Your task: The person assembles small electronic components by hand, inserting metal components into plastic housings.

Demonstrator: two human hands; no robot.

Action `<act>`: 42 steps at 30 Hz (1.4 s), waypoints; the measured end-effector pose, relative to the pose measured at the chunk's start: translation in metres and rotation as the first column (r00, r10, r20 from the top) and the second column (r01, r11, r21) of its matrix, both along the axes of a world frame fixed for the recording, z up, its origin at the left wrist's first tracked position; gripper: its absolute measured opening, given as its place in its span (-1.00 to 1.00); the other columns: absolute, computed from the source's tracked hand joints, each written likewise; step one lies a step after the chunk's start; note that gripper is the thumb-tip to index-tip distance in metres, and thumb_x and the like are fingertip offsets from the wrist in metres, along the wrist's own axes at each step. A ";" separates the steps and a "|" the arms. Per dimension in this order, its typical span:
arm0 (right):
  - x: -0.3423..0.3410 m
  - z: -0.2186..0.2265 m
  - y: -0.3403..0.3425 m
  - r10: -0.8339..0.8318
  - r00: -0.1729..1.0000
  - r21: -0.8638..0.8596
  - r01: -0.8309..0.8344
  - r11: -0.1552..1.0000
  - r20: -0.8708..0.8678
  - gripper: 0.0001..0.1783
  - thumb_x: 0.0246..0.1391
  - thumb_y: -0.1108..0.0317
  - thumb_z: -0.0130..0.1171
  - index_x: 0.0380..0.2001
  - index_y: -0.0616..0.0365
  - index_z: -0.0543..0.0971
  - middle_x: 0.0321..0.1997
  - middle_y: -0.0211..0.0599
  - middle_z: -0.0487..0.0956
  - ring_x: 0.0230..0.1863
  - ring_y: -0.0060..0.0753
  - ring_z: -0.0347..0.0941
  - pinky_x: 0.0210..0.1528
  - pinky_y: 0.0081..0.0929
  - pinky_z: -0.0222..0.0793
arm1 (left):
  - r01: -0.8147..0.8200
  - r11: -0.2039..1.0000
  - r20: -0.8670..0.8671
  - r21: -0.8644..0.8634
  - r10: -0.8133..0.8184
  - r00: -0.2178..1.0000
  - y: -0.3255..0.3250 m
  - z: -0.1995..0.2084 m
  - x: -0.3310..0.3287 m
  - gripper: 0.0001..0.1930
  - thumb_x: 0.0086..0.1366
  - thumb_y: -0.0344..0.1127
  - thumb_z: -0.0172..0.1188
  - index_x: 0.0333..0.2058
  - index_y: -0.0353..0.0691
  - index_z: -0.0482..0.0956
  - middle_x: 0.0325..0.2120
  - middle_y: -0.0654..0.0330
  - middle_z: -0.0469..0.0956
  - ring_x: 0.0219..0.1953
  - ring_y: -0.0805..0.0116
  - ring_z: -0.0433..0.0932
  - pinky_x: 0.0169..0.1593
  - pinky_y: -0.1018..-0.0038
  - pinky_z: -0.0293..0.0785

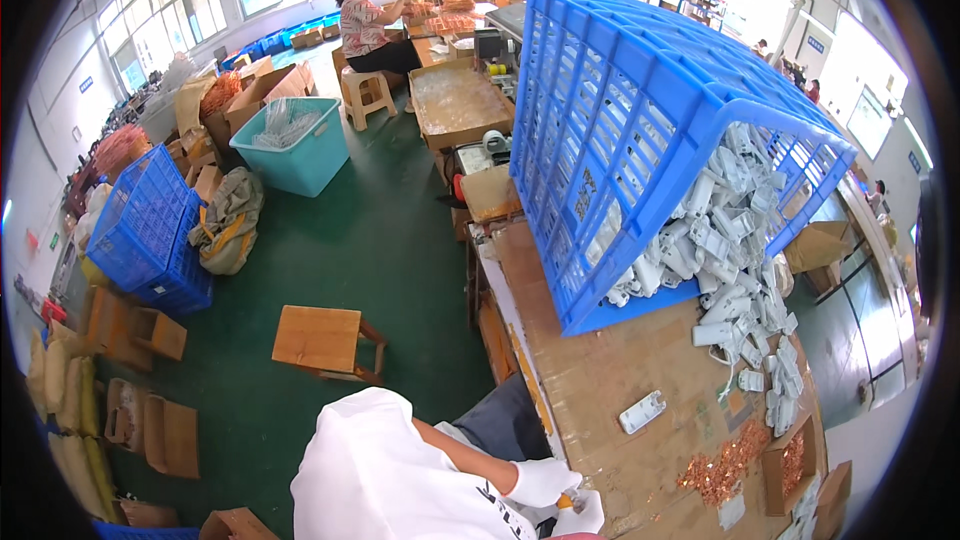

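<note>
My left hand (543,481), in a white glove, is at the table's near left edge, its fingers closed. My right hand (582,517), also white-gloved, meets it at the lower edge of the view, closed too. Something small shows between them with a bit of orange-yellow; I cannot make out what it is. One white plastic housing (642,412) lies alone on the cardboard-covered table (585,360). Beyond it, a large blue crate (620,130) rests tipped on its side. White plastic housings (735,230) spill from its open side onto the table.
Small copper-coloured parts (722,468) lie heaped at the right, beside a small cardboard box (790,465). A wooden stool (318,337) stands left on the green floor. Farther off are a turquoise tub (305,155), blue crates (150,215) and a seated person (365,30).
</note>
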State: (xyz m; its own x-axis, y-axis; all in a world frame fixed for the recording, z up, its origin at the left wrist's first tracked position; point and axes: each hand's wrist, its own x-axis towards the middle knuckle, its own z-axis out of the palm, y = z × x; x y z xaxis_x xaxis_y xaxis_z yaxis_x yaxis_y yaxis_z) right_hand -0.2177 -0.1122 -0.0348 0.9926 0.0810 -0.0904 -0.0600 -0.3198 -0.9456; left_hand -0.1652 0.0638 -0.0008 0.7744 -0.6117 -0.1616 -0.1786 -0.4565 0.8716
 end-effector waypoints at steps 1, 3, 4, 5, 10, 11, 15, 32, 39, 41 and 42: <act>0.004 -0.001 -0.004 0.000 1.000 0.002 0.000 1.000 0.003 -0.92 0.11 0.44 0.19 -0.30 0.14 0.54 -0.47 -0.43 0.50 -0.40 -0.55 0.38 -0.33 -0.53 0.36 | 0.048 0.998 -0.026 0.030 -0.047 0.999 0.001 0.006 0.004 -0.76 0.15 -0.43 0.07 -0.18 -0.31 0.50 -0.46 -0.17 0.58 -0.37 -0.17 0.60 -0.30 0.14 0.50; 0.003 0.005 -0.006 0.056 0.996 -0.078 -0.062 0.995 -0.066 -0.83 0.14 0.43 0.16 -0.18 0.13 0.53 -0.41 -0.45 0.50 -0.38 -0.59 0.37 -0.31 -0.55 0.35 | 0.038 0.999 -0.034 -0.008 -0.039 0.999 0.001 0.003 0.008 -0.77 0.15 -0.42 0.07 -0.19 -0.31 0.51 -0.47 -0.16 0.58 -0.38 -0.17 0.60 -0.30 0.14 0.51; 0.003 -0.013 -0.020 0.148 0.974 -0.069 -0.161 0.984 -0.169 -0.70 0.17 0.40 0.14 -0.01 0.11 0.51 -0.28 -0.36 0.55 -0.26 -0.50 0.44 -0.20 -0.51 0.38 | 0.030 0.998 -0.038 -0.047 -0.032 0.999 0.001 0.000 0.010 -0.78 0.15 -0.42 0.07 -0.21 -0.31 0.52 -0.47 -0.15 0.59 -0.39 -0.16 0.60 -0.31 0.15 0.51; 0.003 0.000 -0.015 0.149 0.975 -0.136 -0.172 0.976 -0.165 -0.64 0.18 0.40 0.14 0.06 0.09 0.48 -0.21 -0.31 0.57 -0.18 -0.43 0.46 -0.13 -0.47 0.38 | 0.006 1.000 0.000 -0.025 -0.006 1.000 0.001 -0.008 0.009 -0.80 0.15 -0.41 0.07 -0.24 -0.30 0.53 -0.47 -0.13 0.58 -0.38 -0.13 0.60 -0.31 0.16 0.50; -0.002 0.021 -0.007 0.126 0.974 -0.168 -0.158 0.973 -0.187 -0.59 0.18 0.37 0.10 0.11 0.12 0.48 -0.08 -0.20 0.60 -0.02 -0.25 0.50 0.01 -0.36 0.40 | 0.013 0.997 -0.023 -0.075 -0.014 1.000 -0.002 -0.021 0.011 -0.83 0.16 -0.42 0.08 -0.27 -0.29 0.53 -0.47 -0.12 0.58 -0.36 -0.09 0.60 -0.31 0.17 0.48; -0.003 0.021 -0.006 0.124 0.979 -0.174 -0.152 0.973 -0.163 -0.62 0.17 0.37 0.10 0.08 0.12 0.49 -0.10 -0.19 0.61 -0.03 -0.25 0.50 -0.01 -0.35 0.41 | 0.034 0.994 -0.027 -0.104 -0.037 0.999 -0.002 -0.020 0.012 -0.84 0.16 -0.42 0.08 -0.27 -0.29 0.53 -0.47 -0.12 0.58 -0.36 -0.08 0.59 -0.31 0.17 0.47; -0.003 0.016 -0.002 0.124 0.990 -0.192 -0.135 0.972 -0.068 -0.71 0.16 0.39 0.09 -0.05 0.14 0.55 -0.15 -0.15 0.62 -0.10 -0.24 0.52 -0.06 -0.32 0.43 | 0.038 0.994 0.015 -0.100 -0.037 0.999 -0.001 -0.024 0.008 -0.86 0.17 -0.41 0.11 -0.30 -0.29 0.52 -0.49 -0.10 0.57 -0.39 -0.08 0.57 -0.34 0.17 0.45; 0.042 0.041 -0.326 -0.734 0.557 -0.622 0.746 0.238 0.387 -0.64 0.12 0.49 -0.07 -0.02 0.15 0.53 -0.14 0.02 0.62 -0.11 0.12 0.56 -0.10 -0.09 0.46 | -0.097 0.993 0.474 -0.068 0.117 0.873 -0.067 0.040 0.147 -0.67 0.14 -0.42 0.25 -0.08 -0.17 0.48 -0.17 0.02 0.54 -0.16 0.04 0.59 -0.09 0.29 0.54; 0.060 0.048 -0.417 -0.709 0.540 -0.870 0.443 -0.218 0.453 -0.62 0.09 0.35 0.15 -0.01 0.15 0.41 -0.01 0.02 0.53 -0.08 0.13 0.53 -0.09 -0.06 0.49 | -0.414 0.884 0.772 0.216 0.105 0.627 -0.110 0.017 0.304 -0.43 0.13 -0.25 0.33 0.14 0.07 0.39 0.03 -0.03 0.40 0.01 -0.09 0.46 0.04 0.11 0.46; 0.073 0.051 -0.386 -0.598 0.585 -0.810 0.549 -0.206 0.548 -0.69 0.06 0.34 0.17 -0.10 0.11 0.48 -0.08 -0.02 0.55 -0.12 0.07 0.54 -0.11 -0.10 0.49 | -0.396 0.849 0.752 0.350 -0.003 0.659 -0.113 0.004 0.332 -0.27 0.12 -0.23 0.35 0.27 0.18 0.26 0.03 -0.06 0.39 0.03 -0.11 0.47 0.02 0.07 0.49; 0.075 0.041 -0.376 -0.512 0.625 -0.778 0.611 -0.149 0.589 -0.71 0.04 0.34 0.19 -0.13 0.09 0.52 -0.12 -0.05 0.57 -0.14 0.04 0.55 -0.11 -0.12 0.49 | -0.362 0.845 0.733 0.393 -0.050 0.678 -0.117 -0.003 0.341 -0.25 0.11 -0.23 0.35 0.28 0.19 0.24 0.01 -0.07 0.39 0.00 -0.11 0.49 -0.01 0.07 0.50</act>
State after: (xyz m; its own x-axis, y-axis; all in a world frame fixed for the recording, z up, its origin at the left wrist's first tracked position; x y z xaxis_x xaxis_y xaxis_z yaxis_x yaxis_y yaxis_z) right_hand -0.1424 -0.4886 0.0066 0.6262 -0.5964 0.5021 -0.6923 -0.7216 0.0062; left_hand 0.1761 -0.0533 -0.0034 0.8501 -0.4699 0.2378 -0.5131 -0.8407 0.1730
